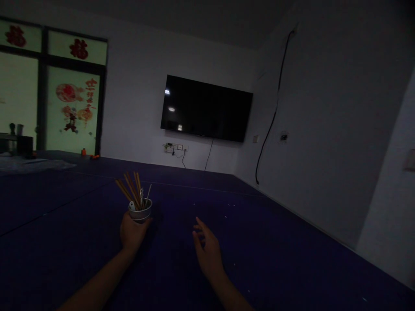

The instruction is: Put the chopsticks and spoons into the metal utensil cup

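A light-coloured cup [141,214] stands on the dark blue table, with my left hand [132,233] wrapped round its near side. Several wooden chopsticks [131,190] lean out of it towards the left. Beside them in the cup are a shiny metal utensil [142,196], a thin pale stick [148,193] and a white handle end with a hole [132,206]. To the right of the cup and apart from it, my right hand [207,249] holds nothing; its fingers are slightly bent and spread. The low light hides fine detail.
The dark blue tabletop [175,259] has small white specks on it and seams across it. Clear plastic sheeting [35,165] lies at the far left, with small orange items [94,157] near the door. A television [207,110] hangs on the wall, and a black cable [275,108] runs down at right.
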Motion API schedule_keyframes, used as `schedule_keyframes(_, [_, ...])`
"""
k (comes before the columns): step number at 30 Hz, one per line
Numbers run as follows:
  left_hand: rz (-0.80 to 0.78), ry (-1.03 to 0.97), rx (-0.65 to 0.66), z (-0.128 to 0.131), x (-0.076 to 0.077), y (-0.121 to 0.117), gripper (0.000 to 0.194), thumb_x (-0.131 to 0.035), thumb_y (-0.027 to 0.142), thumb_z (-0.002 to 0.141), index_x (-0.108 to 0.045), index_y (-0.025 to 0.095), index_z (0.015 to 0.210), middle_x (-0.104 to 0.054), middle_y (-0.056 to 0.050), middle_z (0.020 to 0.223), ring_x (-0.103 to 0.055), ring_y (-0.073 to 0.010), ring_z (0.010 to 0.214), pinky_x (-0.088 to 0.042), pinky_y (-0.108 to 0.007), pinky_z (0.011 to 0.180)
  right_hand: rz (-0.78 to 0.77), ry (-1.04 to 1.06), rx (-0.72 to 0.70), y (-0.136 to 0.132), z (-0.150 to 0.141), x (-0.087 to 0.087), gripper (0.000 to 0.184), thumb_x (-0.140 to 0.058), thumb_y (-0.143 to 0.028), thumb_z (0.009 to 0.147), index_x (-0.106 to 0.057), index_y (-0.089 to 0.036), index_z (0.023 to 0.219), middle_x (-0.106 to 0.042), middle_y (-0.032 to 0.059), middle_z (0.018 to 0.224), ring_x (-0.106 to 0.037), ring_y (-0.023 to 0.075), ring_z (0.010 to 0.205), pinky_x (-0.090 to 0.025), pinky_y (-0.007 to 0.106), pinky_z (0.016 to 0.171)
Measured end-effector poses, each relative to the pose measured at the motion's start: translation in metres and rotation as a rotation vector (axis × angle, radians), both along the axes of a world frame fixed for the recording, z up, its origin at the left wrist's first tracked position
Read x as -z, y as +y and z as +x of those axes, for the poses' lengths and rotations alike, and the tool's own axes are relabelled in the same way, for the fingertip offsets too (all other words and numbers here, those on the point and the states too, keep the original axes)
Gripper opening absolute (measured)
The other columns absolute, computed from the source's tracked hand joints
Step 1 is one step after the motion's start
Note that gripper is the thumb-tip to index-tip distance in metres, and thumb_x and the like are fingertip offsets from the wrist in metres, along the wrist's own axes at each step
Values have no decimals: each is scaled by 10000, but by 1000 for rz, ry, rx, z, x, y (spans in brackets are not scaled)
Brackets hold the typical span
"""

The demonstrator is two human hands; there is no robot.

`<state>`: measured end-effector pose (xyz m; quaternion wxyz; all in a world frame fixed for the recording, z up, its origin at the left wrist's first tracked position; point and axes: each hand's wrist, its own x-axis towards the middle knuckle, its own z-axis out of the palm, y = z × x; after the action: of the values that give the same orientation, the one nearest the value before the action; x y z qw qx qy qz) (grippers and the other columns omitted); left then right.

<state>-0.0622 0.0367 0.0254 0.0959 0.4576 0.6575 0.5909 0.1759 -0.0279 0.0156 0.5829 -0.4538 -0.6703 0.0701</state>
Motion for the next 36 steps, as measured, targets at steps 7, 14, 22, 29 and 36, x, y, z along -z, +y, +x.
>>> schedule_keyframes(7, [-68,112,-57,6,-6,-6,630,-690,394,665,-446,168,1200,-596,-155,1200,-568,-331,1121,-482,-409,862,2,11,39,5,2,4,351,-488,-335,876,-591,-281,1207,-684,56,1009,-652,191,858,-521,323,734])
schedule_keyframes(14, [-42,98,-77,7,-5,-6,889,-678,398,686,-231,129,1406,-454,-213,1371,-462,-357,1239,-433,-471,951,-11,-49,81,5,2,3,314,-461,-349,887,-650,-257,1121,-699,61,1010,-655,197,847,-511,332,757])
schedule_keyframes(22, [324,347,-133,24,-18,-23,952,-655,482,707,-173,89,1428,-229,-231,1491,-188,-367,1382,-203,-539,1101,14,-91,118,1,3,-2,346,-419,-414,907,-682,-261,1073,-720,47,870,-664,199,777,-517,318,692])
schedule_keyframes(29, [783,990,556,63,-4,-55,205,-453,172,881,-608,206,1010,-680,-61,922,-615,-174,878,-473,-303,816,20,-230,36,-6,0,-7,358,-395,-406,924,-718,-255,952,-729,52,872,-669,188,744,-490,291,692])
schedule_keyframes(36, [700,1098,701,84,6,-72,241,-382,168,881,-552,186,711,-618,-30,660,-525,-129,573,-406,-240,537,-40,-409,80,-10,-2,-10,431,-366,-411,936,-711,-219,764,-662,17,587,-558,127,483,-321,231,483])
